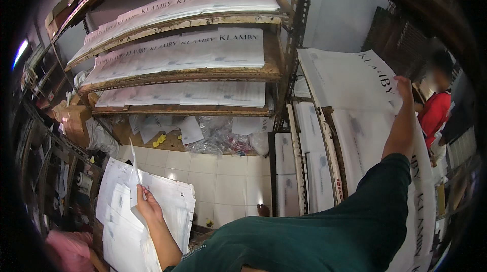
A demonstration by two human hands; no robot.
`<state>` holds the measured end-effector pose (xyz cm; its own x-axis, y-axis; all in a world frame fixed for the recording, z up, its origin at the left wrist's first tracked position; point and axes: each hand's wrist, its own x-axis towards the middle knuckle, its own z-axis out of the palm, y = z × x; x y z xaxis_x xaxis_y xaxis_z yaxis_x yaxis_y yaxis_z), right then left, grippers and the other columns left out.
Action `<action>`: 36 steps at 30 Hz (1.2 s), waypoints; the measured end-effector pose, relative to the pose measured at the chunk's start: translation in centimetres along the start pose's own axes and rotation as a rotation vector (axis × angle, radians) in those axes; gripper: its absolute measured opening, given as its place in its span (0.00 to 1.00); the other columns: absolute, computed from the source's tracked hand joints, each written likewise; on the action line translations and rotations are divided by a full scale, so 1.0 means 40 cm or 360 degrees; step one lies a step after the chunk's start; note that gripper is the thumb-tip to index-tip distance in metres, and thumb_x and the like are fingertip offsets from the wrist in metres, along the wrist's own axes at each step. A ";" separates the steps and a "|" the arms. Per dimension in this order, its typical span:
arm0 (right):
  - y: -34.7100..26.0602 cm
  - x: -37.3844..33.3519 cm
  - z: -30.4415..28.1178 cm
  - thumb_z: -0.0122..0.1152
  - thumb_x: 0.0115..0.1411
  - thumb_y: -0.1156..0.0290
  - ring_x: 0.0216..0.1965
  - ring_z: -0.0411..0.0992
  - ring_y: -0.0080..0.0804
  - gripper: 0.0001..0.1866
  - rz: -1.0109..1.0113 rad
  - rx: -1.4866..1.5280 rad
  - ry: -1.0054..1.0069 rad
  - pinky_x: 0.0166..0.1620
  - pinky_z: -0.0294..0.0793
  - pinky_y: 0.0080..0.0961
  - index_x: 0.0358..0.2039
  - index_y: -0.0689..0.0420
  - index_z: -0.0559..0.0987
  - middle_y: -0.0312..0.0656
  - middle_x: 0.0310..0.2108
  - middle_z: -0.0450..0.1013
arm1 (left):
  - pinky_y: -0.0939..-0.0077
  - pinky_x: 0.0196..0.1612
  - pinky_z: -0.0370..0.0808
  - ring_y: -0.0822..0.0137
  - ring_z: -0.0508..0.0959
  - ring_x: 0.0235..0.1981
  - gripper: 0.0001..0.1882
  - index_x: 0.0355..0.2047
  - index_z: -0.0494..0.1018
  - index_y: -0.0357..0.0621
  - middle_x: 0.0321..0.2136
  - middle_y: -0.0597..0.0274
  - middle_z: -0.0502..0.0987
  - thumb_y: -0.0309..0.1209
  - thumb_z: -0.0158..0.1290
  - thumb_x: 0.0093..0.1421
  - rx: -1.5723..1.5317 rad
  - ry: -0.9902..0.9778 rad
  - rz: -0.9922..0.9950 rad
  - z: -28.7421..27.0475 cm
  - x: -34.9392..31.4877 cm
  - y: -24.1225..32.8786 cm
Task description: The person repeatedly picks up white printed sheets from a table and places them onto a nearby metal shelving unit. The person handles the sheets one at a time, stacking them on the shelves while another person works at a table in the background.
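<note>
Fingers (142, 191) of the left hand (149, 208) close in a pinch on the edge of a white sheet (134, 168); those of the right hand (404, 89) curl at the right edge of a printed sheet (345, 76), though whether they grip it or merely rest there is hard to tell from this angle. The right arm, sleeved in dark green above a bare forearm, stretches far out over the right-hand rack (332, 163). The left forearm, bare, slants up and leftward from the lower edge of view, the hand above a paper pile (175, 208).

Ahead, tall shelving (182, 76) carries overlapping white sheets along the front edges of its shelves. On the right-hand rack, the printed sheet lies flat towards the far end, bearing dark lettering along its right side. The pile is broad and white, its edges staggered, with faint grey marks. The held sheet, slimmest of all, stands above it, nearly edge-on, its top narrowing to a point.
</note>
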<state>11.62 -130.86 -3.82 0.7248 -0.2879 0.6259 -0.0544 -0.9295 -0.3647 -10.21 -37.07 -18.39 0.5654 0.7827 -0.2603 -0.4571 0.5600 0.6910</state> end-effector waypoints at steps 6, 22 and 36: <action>-0.062 -0.040 0.024 0.43 0.43 0.79 0.34 0.73 0.42 0.15 0.0084 -0.0201 0.0044 0.41 0.70 0.31 0.27 0.55 0.79 0.46 0.30 0.74 | 0.89 0.29 0.72 0.76 0.71 0.26 0.07 0.32 0.69 0.31 0.26 0.62 0.70 0.23 0.51 0.54 0.0024 -0.0264 -0.0103 0.077 -0.065 -0.004; -0.689 0.012 0.000 0.51 0.49 0.73 0.44 0.69 0.38 0.23 -0.0088 -0.0490 -0.0263 0.45 0.68 0.30 0.49 0.47 0.68 0.44 0.44 0.69 | 0.86 0.35 0.69 0.74 0.71 0.31 0.08 0.33 0.69 0.33 0.28 0.61 0.71 0.22 0.52 0.52 -0.0076 -0.0674 -0.0623 0.207 -0.147 -0.126; -1.489 -0.599 0.036 0.51 0.41 0.76 0.30 0.71 0.28 0.14 -0.0739 0.1248 -0.0905 0.36 0.70 0.22 0.30 0.62 0.78 0.46 0.26 0.74 | 0.78 0.41 0.69 0.70 0.71 0.40 0.20 0.48 0.60 0.41 0.40 0.60 0.69 0.23 0.49 0.54 -0.0212 -0.1467 -0.0904 0.342 -0.483 -0.125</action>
<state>-1.52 -68.25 1.93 0.7855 0.3929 0.4781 0.6179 -0.4552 -0.6411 -9.47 -58.73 -7.60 0.9894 -0.0726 0.1254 -0.0061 0.8437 0.5367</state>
